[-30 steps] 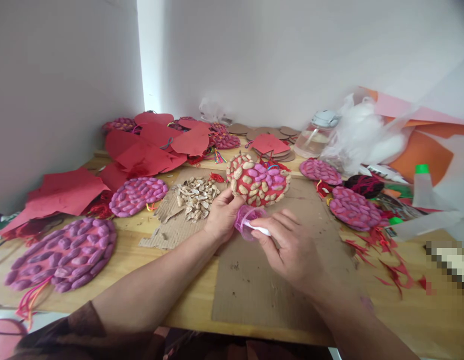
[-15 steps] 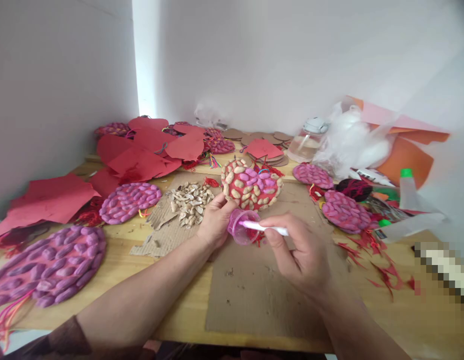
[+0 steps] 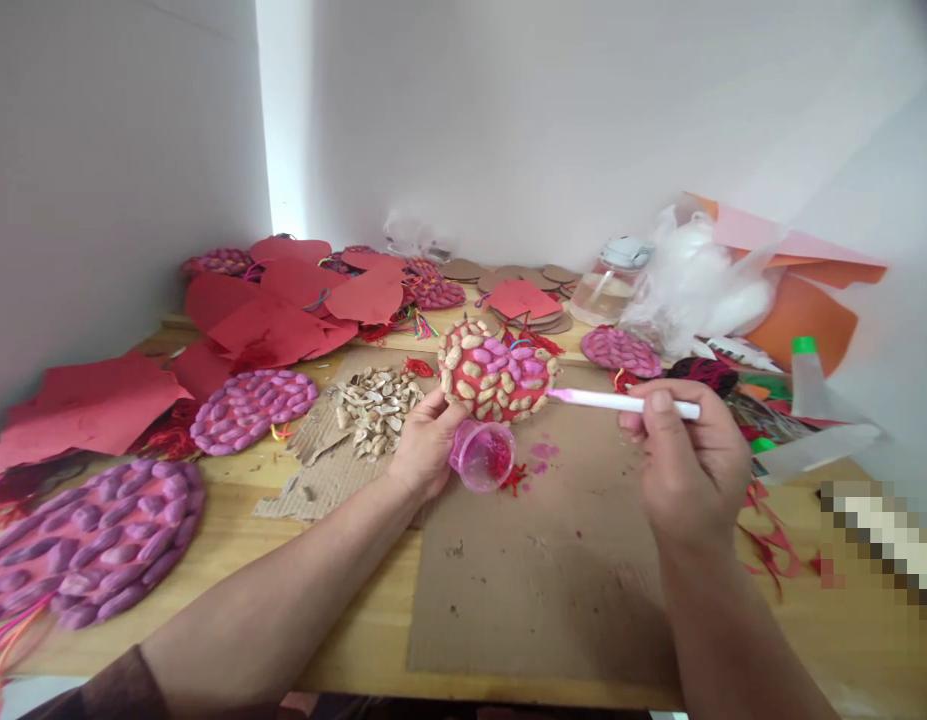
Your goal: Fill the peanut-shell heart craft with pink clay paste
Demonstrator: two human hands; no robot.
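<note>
My left hand [image 3: 427, 445] is closed on a red heart-shaped board [image 3: 470, 370] covered with peanuts. Several peanuts near its top are painted pink; the others are natural tan. The same hand also grips a small clear plastic cup [image 3: 482, 455] with pink paint inside, tilted below the board. Between the thumb and fingers of my right hand [image 3: 692, 460] is a white-handled paintbrush [image 3: 628, 400]. Its pink tip is at the right edge of the peanut board; whether it touches a peanut I cannot tell.
Under my hands lies a cardboard sheet [image 3: 538, 590] with pink spots. Peanut shells [image 3: 377, 405] are heaped to the left. Purple peanut boards [image 3: 110, 535] and red paper shapes [image 3: 107, 405] fill the left side. A plastic bag [image 3: 703, 280] and a green-capped bottle [image 3: 808, 375] stand right.
My right hand has moved right and slightly up, taking the paintbrush out of the cup to the board's right edge. My left hand still holds the board and cup.
</note>
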